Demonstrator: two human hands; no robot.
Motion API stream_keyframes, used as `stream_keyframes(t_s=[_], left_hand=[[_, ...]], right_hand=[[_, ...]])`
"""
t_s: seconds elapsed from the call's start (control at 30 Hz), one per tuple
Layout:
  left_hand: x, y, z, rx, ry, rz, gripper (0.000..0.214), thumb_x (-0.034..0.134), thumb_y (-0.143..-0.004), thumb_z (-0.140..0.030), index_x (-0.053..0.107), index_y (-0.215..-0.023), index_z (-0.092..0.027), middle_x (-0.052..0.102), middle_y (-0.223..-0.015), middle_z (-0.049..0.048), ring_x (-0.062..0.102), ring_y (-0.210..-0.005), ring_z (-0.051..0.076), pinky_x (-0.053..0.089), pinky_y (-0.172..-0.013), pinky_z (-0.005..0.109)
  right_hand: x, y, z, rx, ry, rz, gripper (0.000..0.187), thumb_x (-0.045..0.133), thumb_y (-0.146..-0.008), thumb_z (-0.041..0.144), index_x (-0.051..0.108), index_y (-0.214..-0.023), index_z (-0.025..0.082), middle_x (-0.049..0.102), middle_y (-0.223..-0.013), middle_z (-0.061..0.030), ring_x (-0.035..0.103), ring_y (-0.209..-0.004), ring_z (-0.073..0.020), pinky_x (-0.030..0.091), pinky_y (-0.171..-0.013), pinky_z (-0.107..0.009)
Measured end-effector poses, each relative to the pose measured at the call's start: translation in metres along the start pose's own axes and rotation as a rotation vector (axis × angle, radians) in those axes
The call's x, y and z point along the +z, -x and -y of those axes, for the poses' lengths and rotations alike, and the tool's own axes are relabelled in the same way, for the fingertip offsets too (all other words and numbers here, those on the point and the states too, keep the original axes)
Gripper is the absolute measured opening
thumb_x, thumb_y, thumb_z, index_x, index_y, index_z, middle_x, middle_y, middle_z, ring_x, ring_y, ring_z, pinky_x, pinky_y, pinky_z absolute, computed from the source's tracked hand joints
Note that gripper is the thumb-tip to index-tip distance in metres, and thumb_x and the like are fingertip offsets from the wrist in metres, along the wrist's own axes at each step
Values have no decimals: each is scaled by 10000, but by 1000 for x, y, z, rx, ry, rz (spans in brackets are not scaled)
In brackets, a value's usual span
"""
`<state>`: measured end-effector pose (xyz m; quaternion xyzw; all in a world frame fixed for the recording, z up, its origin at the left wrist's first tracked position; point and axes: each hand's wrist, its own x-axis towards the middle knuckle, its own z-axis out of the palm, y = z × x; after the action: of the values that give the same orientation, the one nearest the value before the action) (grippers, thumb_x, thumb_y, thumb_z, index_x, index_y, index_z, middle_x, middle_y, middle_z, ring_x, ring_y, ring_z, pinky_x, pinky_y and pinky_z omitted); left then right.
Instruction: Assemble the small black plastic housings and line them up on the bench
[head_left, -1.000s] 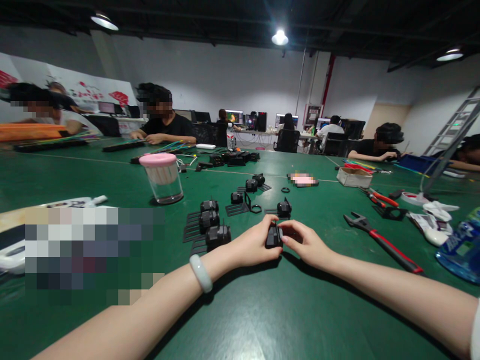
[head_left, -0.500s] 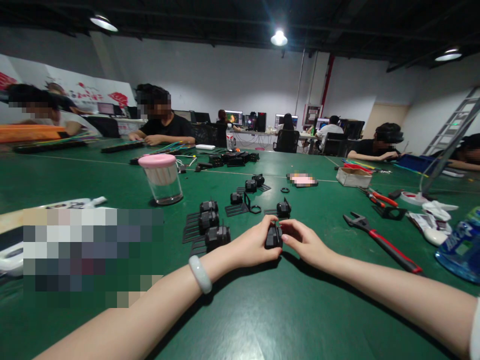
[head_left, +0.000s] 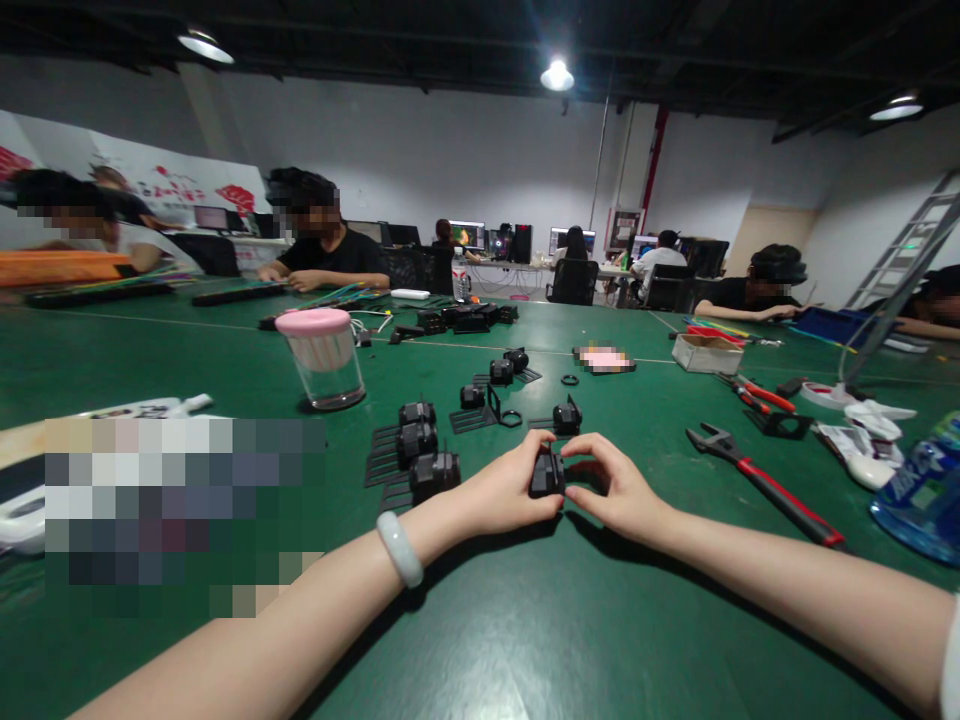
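Both my hands meet over a small black plastic part (head_left: 547, 473) resting on the green table (head_left: 525, 620). My left hand (head_left: 502, 490), with a pale bangle on its wrist, grips the part from the left with curled fingers. My right hand (head_left: 611, 485) pinches it from the right, thumb and forefinger arched over its top. Just left of my hands stand three similar black parts on ribbed bases (head_left: 420, 445). Another black part (head_left: 567, 417) sits right behind my hands.
A clear jar with a pink lid (head_left: 321, 357) stands at the left. A red-handled wrench (head_left: 757, 482), pliers (head_left: 757, 396), a small cardboard box (head_left: 708, 353) and a blue water bottle (head_left: 926, 490) lie to the right. Several people sit along the far edge.
My right hand's fingers have lifted and arched over the top of the black part; my left hand and the part stay where they were.
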<state>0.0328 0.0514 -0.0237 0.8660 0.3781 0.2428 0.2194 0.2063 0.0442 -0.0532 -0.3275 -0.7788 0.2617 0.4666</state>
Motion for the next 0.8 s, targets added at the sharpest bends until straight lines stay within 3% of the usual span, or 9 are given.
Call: stream_keyframes(t_s=[0.57,0.8], left_hand=[[1,0,-2,-29,-7,0,514,508,-624,-273,326,-1095,-175,511,-847,29,517,-707,159,405,-613,255],[-1,-1,-3,-22,16,-6,527,518,-616,-264,327,-1100,-182,513,-932,48,523,-782,180,410,-684,281]], right_hand=[[0,-3,-2,87,-6,26,240,509,-717,191,499,-956,188,530,-930,-40,508,-871,-152,446,-756,-304],[-1,-4,-5,133,0,38,216,487,-739,222,504,-953,197,533,-918,-33,512,-856,-145,432,-774,-307]])
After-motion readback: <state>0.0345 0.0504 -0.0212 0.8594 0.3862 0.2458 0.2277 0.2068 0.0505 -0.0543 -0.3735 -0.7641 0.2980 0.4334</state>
